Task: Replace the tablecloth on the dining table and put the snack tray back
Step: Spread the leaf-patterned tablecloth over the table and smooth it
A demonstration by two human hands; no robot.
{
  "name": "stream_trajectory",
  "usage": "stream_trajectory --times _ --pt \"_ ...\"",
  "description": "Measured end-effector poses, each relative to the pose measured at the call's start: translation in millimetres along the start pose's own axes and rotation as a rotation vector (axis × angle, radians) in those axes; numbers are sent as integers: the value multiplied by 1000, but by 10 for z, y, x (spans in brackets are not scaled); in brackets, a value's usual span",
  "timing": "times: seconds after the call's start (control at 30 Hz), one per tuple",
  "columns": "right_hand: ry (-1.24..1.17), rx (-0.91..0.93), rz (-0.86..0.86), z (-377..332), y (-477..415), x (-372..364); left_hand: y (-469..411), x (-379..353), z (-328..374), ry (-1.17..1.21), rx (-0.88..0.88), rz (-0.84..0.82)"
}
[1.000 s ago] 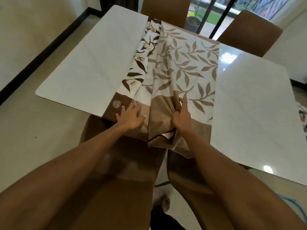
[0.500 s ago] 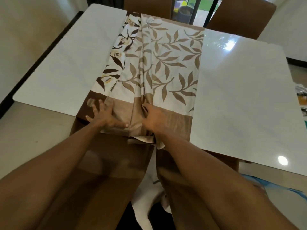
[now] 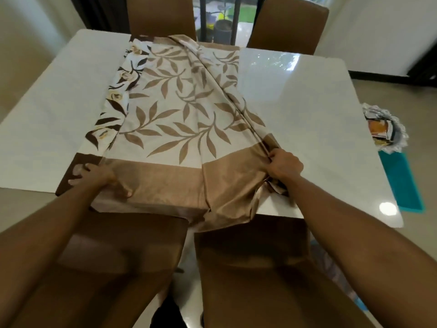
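Note:
A cream tablecloth (image 3: 175,114) with tan leaves and a tan border lies part-unfolded across the middle of the white dining table (image 3: 307,119). Its near edge hangs over the table's front. My left hand (image 3: 99,178) presses flat on the cloth's near left corner, fingers spread. My right hand (image 3: 285,165) is shut on a gathered fold of the cloth at its near right side, and a ridge runs from it toward the far edge. The snack tray (image 3: 386,129), silver with a frilled rim, sits off the table's right edge, partly hidden.
Two brown chairs (image 3: 123,268) stand right in front of me and two more (image 3: 287,24) at the far side. A teal mat (image 3: 402,183) lies on the floor below the tray. Bare tabletop flanks the cloth on both sides.
My right hand has pulled the gathered fold out to the right, spreading the cloth wider. My left hand stays pressed on the near left corner. The view has tilted up and the tray has come into sight.

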State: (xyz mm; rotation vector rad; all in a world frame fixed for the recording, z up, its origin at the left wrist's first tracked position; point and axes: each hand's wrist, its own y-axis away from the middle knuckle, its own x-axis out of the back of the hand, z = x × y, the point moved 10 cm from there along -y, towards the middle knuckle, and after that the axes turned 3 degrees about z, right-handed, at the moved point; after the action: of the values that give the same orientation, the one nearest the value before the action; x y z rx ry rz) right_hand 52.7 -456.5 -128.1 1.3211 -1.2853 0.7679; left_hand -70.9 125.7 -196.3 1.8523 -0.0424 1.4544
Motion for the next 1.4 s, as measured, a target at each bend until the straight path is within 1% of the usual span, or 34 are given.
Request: stream_trajectory --times 0.03,0.07,0.1,0.17,0.2,0.27,0.37,0.5,0.67,0.73,0.87,0.93,1.03,1.1,1.17,1.23,1.3,1.4 --pt "-6 -17 3 92 -16 -9 225 68 132 -47 -17 62" --pt "-6 -19 7 105 -23 -30 394 129 300 -146 -121 144" --pt "-10 -28 15 157 -21 -46 584 164 545 -271 -261 206" --pt "-12 -27 64 177 -10 -31 796 122 948 -297 -513 289" --pt "-27 -20 103 147 -5 -10 830 64 1085 -249 -588 274" --pt "-99 18 187 29 10 51 900 -74 1327 -178 -652 200" --pt "-153 78 233 -125 -47 18 1070 -128 1691 -122 -736 212" --pt "-172 97 206 -245 -224 -97 1205 -65 2085 -72 -794 276" --pt "-177 211 216 -621 -687 -45 1078 77 2674 -7 -887 269" --pt "-177 239 208 -805 -954 10 1005 221 2989 61 -896 298" --pt "-157 276 235 -1212 -1694 79 708 562 3875 169 -973 356" --pt "-163 300 194 -1472 -2041 70 542 690 4209 227 -1000 364" --pt "-138 345 139 -1917 -2462 -5 163 792 4601 209 -960 372" --pt "-131 375 139 -2079 -2635 -88 -139 788 4755 182 -902 378" --pt "-123 373 183 -1993 -2727 -115 -375 730 4742 150 -772 356" --pt "-95 329 278 -1691 -2841 -29 -496 642 4715 96 -683 373" --pt "-109 235 331 -1259 -2964 137 -487 627 4727 69 -675 403" --pt "-76 61 351 -600 -3138 323 -585 678 4739 57 -633 419"
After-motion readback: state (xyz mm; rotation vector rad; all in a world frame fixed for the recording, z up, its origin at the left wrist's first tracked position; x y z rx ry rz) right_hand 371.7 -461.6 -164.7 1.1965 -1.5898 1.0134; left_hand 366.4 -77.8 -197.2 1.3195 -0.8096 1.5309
